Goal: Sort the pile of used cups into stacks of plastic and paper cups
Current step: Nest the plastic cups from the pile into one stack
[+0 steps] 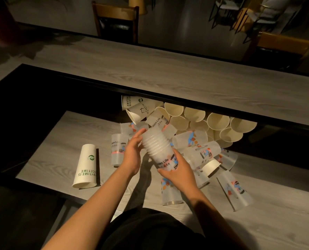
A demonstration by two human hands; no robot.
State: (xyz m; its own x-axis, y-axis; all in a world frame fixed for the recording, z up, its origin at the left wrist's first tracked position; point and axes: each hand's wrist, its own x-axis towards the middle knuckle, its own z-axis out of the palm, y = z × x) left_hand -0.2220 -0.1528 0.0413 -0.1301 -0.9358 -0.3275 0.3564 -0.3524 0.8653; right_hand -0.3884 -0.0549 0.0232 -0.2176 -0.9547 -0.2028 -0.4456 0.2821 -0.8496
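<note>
A nested stack of translucent plastic cups (158,144) is held tilted above the table. My right hand (179,171) grips its lower, printed end. My left hand (133,150) presses against the stack's ribbed upper rims. Around the hands lie several loose plastic cups (202,152) with colourful prints. Behind them, several paper cups (217,121) lie on their sides with their mouths toward me, partly under the raised counter. One white paper cup (86,166) with green lettering lies alone on its side to the left.
The grey wood-grain table (269,217) extends to the right and front. A raised counter (168,78) with a black edge overhangs the far cups. Dark chairs (116,22) stand beyond it. A black gap borders the table's left edge.
</note>
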